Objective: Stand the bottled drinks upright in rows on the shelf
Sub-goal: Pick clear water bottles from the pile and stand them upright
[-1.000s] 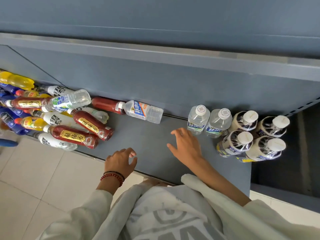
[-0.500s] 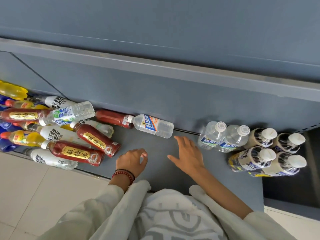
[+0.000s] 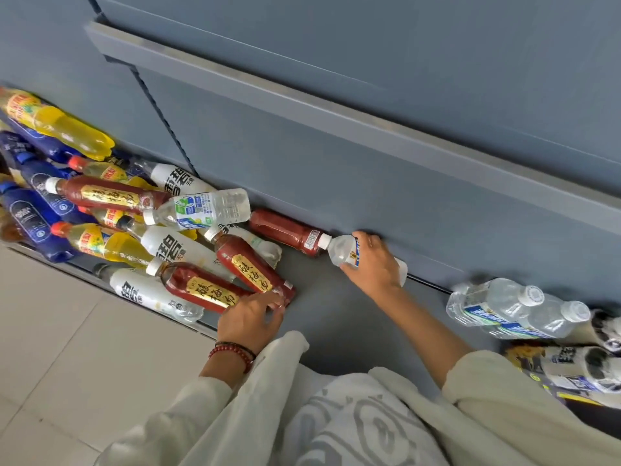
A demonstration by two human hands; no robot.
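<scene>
– On the shelf (image 3: 336, 331), how far along are you?

– Early, I'd say. At my right a small block stands upright: white-label bottles (image 3: 584, 368) nearest me, water bottles (image 3: 504, 307) behind them by the back wall (image 3: 369, 163). That corner is smeared at the frame edge, so I can't count the white ones. At my left the pile (image 3: 100, 213) lies flat, with reds, yellows, blues and whites heaped over each other. Most of the job is left to do.

– And your hands?

– Left hand (image 3: 250, 319) is low at the front lip, fingers curled round the base ends of two red bottles (image 3: 248, 267) at the pile's near edge. Whether it grips one or both, I can't tell. Farther in, right hand (image 3: 373, 267) reaches to the wall with the arm stretched out. It wraps over a lying bottle (image 3: 341, 252) of water, thumb on the near side. That one lies flat against the wall, neck to neck with another red one (image 3: 285, 232). I judge it the next to be stood up, beside the block at my right.
</scene>
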